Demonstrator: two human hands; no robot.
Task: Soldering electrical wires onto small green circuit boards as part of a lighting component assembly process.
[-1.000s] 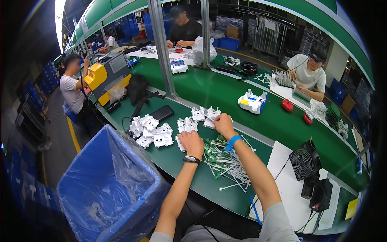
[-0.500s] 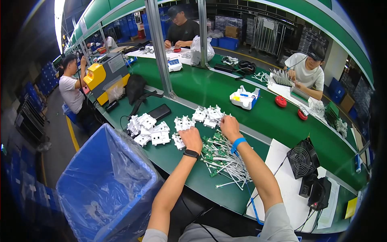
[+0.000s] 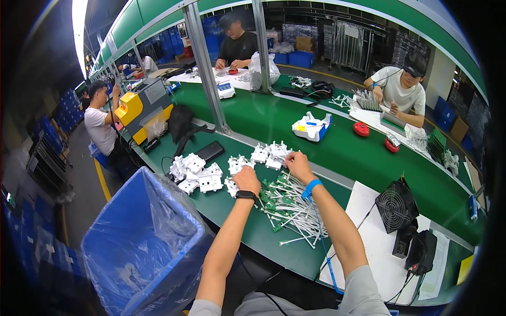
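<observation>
My left hand, with a dark band at the wrist, is closed against a white plastic housing; its fingertips are hidden. Farther right, my right hand, wearing a blue wrist strap, has its thumb and fingers pinched together by the right end of the far group of white housings. What those fingers hold is too small to make out. Below the right hand lies a heap of white cables with small green boards. More white housings are piled left of my left hand.
A blue bin lined with clear plastic stands left of the bench. Behind the housings lie a black box and a black bag. At right are a black fan and a white board. Metal posts rise ahead; co-workers sit beyond.
The whole view has shifted slightly. My hands stay at nearly the same places over the housings, the left one curled a little more. The co-worker at far right has moved a hand.
</observation>
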